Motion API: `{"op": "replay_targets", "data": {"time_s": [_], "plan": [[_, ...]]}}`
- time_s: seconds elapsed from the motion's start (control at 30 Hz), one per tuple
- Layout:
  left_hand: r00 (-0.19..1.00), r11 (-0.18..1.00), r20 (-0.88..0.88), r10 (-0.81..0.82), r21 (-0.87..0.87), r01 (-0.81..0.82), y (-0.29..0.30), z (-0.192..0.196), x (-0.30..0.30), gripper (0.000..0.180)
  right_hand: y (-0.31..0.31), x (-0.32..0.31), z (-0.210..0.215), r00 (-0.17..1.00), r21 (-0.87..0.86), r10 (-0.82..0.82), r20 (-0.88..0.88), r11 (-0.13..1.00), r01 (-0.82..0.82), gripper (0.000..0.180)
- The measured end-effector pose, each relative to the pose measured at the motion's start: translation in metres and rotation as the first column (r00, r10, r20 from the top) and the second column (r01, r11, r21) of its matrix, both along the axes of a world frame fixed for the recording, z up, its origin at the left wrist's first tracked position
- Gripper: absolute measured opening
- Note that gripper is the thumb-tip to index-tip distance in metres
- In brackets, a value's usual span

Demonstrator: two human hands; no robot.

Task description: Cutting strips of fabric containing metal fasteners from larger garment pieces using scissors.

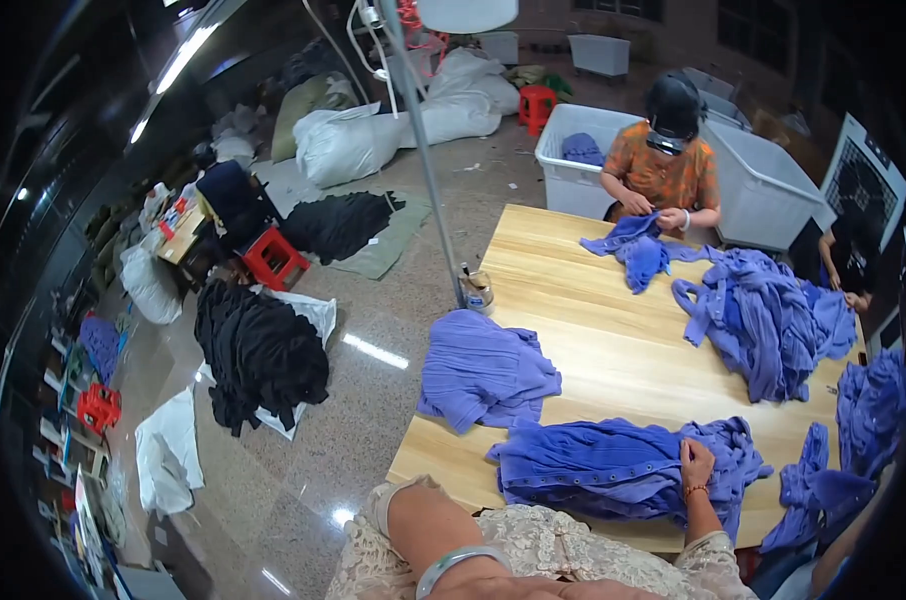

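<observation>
A blue-violet buttoned shirt (593, 465) lies stretched across the near edge of the wooden table (613, 350), its row of dark buttons along the front side. My right hand (697, 464), with a thin bracelet at the wrist, is closed on the shirt toward its right end. Bent back toward my body, my left arm wears a pale bangle; my left hand (518, 588) is cut off by the lower edge and its fingers are hidden. A lighter violet pleated garment (481, 370) rests folded beyond the shirt, at the table's left edge.
A heap of violet garments (768, 320) covers the table's far right. Across the table, a person in a cap (673, 115) handles a violet garment (638, 245). A metal pole (428, 160) and a jar (478, 290) stand at the left edge. Black cloth piles (263, 350) lie on the floor.
</observation>
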State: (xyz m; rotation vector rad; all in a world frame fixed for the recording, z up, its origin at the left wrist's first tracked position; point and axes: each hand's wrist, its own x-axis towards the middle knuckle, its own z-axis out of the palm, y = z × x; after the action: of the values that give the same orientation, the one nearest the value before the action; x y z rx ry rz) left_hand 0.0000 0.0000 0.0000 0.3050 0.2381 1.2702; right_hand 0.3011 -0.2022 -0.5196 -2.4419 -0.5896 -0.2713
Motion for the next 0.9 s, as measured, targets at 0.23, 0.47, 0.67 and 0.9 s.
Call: {"op": "replay_targets", "data": {"time_s": [0.23, 0.47, 0.67, 0.9], "plan": [[0.995, 0.992, -0.012, -0.100, 0.073, 0.100, -0.015, -0.022, 0.019, 0.031, 0.003, 0.006, 0.008, 1.000, -0.023, -0.022, 0.021, 0.999, 0.023, 0.013], [0.864, 0.863, 0.086, -0.496, 0.162, 0.479, -0.009, -0.065, -0.015, 0.038, 0.013, 0.011, 0.023, 0.998, 0.044, -0.048, 0.029, 0.998, 0.047, 0.013], [0.496, 0.537, 0.218, -0.841, 0.215, 0.816, 0.012, -0.102, -0.025, 0.048, 0.019, -0.002, 0.031, 0.998, 0.001, -0.060, 0.025, 0.998, 0.060, 0.015], [-0.016, -0.017, 0.226, -0.974, -0.001, 1.000, 0.046, -0.131, -0.051, 0.052, 0.015, -0.012, 0.025, 0.999, 0.003, -0.053, -0.012, 0.999, 0.053, 0.016]]}}
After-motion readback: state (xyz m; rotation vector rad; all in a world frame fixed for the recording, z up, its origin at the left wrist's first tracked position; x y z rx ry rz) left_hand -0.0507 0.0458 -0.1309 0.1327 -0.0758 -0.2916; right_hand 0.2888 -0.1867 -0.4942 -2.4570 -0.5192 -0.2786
